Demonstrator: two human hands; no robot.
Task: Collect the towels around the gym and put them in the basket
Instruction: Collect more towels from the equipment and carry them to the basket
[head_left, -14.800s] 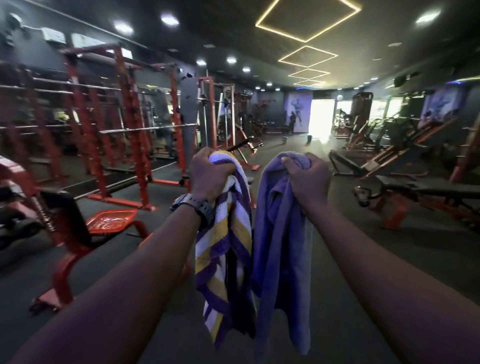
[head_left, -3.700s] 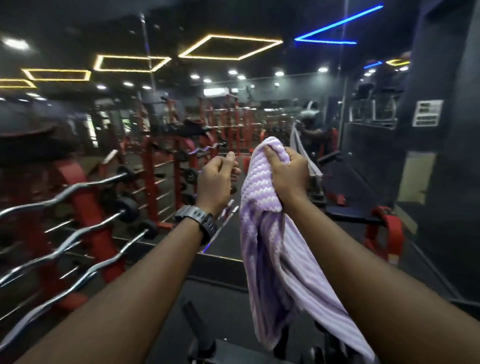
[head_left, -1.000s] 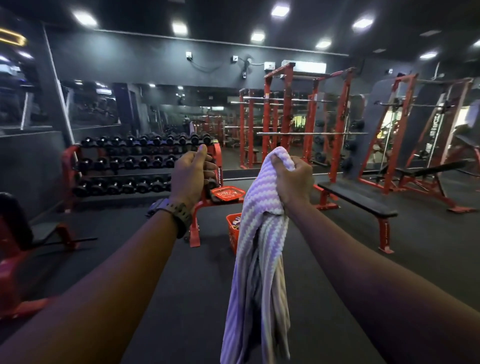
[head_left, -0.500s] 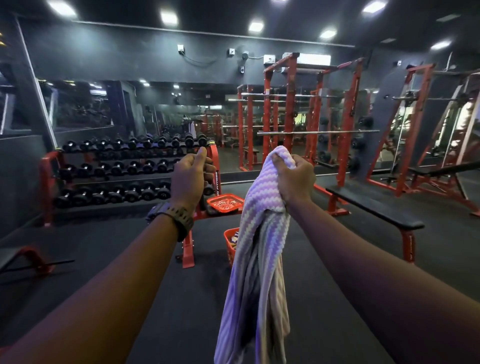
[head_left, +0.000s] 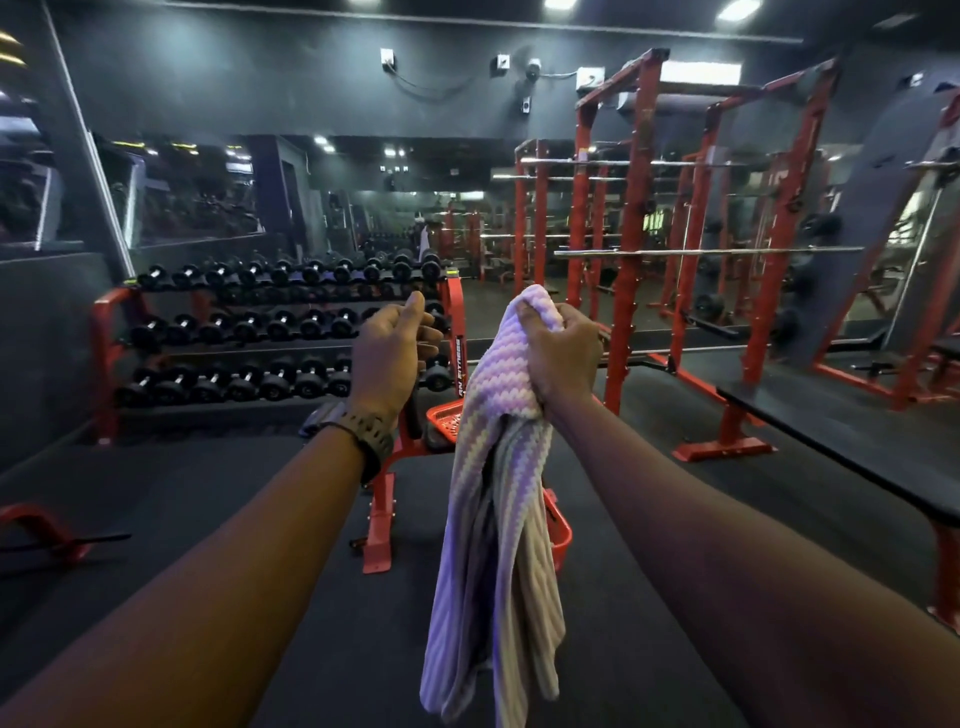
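Observation:
My right hand (head_left: 563, 358) grips the top of a lilac-and-white zigzag towel (head_left: 493, 519), which hangs down in long folds in front of me. My left hand (head_left: 389, 358), with a watch on its wrist, is raised beside it, apart from the towel; its fingers are loosely curled and hold nothing. On the floor straight ahead stands an orange-red basket (head_left: 558, 535), mostly hidden behind the hanging towel.
A red dumbbell rack (head_left: 270, 332) full of black dumbbells lines the mirrored wall at left. Its red end post (head_left: 382, 519) stands just left of the basket, with a red perforated tray (head_left: 441, 415) behind. Red squat racks (head_left: 639, 249) and a black flat bench (head_left: 831, 441) are at right.
I have moved closer to the dumbbell rack and the basket. My right hand still grips the towel and my left hand stays raised and empty.

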